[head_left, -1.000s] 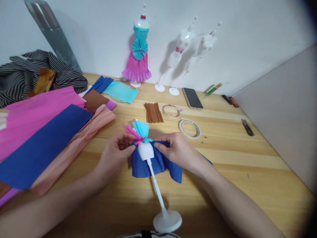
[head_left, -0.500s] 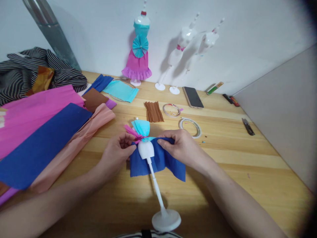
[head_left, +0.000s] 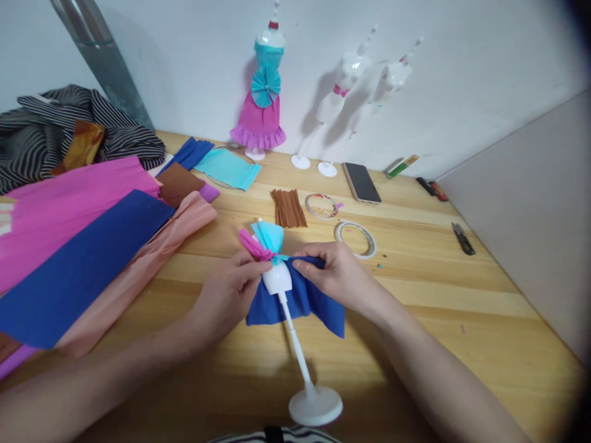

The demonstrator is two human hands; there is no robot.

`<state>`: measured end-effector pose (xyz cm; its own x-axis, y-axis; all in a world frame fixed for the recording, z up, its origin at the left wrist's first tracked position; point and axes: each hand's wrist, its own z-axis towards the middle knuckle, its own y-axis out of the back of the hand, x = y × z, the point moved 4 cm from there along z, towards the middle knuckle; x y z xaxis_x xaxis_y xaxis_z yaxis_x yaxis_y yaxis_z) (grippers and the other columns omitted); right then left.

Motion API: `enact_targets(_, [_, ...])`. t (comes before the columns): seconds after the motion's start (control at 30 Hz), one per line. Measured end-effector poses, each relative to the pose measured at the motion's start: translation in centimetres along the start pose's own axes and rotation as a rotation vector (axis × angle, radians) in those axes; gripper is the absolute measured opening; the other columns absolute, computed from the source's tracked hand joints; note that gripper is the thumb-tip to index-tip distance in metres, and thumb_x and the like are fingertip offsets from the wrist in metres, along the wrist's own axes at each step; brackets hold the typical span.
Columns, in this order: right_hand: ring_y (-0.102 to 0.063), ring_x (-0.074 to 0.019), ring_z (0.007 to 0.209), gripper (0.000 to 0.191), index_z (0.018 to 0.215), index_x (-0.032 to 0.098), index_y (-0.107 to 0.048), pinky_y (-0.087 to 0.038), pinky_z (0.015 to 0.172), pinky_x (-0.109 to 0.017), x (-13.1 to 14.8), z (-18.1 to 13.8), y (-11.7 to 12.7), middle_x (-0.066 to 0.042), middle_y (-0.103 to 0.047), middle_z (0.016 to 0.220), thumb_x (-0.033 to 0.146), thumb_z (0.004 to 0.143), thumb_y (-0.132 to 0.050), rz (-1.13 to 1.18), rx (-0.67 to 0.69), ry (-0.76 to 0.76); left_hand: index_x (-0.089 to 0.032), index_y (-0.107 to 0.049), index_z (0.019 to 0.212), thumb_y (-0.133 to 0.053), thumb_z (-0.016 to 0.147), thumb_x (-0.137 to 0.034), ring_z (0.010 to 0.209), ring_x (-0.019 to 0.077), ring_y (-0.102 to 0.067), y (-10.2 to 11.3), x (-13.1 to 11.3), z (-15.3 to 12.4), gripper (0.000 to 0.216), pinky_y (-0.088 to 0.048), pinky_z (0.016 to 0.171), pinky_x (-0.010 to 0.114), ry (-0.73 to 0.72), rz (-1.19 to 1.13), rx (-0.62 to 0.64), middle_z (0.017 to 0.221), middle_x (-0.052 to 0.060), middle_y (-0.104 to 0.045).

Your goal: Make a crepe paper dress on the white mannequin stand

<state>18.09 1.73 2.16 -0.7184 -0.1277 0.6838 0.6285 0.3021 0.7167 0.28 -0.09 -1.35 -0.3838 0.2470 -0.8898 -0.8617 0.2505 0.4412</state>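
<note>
A small white mannequin [head_left: 277, 280] lies tilted toward me on the wooden table [head_left: 415, 320], its round base [head_left: 316, 406] nearest me. A blue crepe paper skirt [head_left: 302, 301] wraps its waist, and a cyan and pink paper bow [head_left: 263, 241] sits at its top. My left hand [head_left: 228, 295] pinches the blue paper at the mannequin's left side. My right hand [head_left: 335, 274] pinches the blue paper's upper edge on the right side. Both hands are closed on the paper.
Pink, blue and peach crepe sheets [head_left: 83, 246] lie at left beside striped cloth [head_left: 60, 129]. A dressed mannequin [head_left: 264, 92] and two bare ones [head_left: 341, 92] stand by the wall. Brown pleated paper [head_left: 288, 208], tape rings [head_left: 355, 237], a phone [head_left: 361, 182] and small scissors [head_left: 462, 237] lie beyond my hands.
My left hand has moved right, closer against the mannequin's waist, gathering the blue paper in. The right hand keeps its pinch almost unmoved.
</note>
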Motion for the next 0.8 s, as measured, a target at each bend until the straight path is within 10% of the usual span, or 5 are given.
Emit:
enact_targets(0.37, [-0.049, -0.0114, 0.055, 0.021, 0.069, 0.013, -0.068, -0.036, 0.053, -0.021, 0.0, 0.1, -0.1, 0.002, -0.058, 0.056, 0.021, 0.079, -0.051, -0.037, -0.012, 0.023, -0.023, -0.058, 0.115, -0.047, 0.089, -0.027, 0.079, 0.0199, -0.052, -1.0, -1.9, -1.0, 0.029, -0.042, 0.062, 0.027, -0.382, 0.894, 0.156, 0.088, 0.007, -0.054])
enact_targets(0.8, [-0.053, -0.0131, 0.058, 0.021, 0.073, 0.013, -0.069, -0.039, 0.057, -0.023, 0.2, 0.2, 0.1, -0.001, -0.064, 0.061, 0.023, 0.079, -0.052, -0.051, -0.012, -0.019, -0.021, -0.056, 0.12, -0.05, 0.085, -0.053, 0.086, 0.0244, -0.047, -1.7, -1.9, -1.2, 0.048, -0.041, 0.071, 0.035, -0.455, 0.845, 0.222, 0.096, 0.009, -0.051])
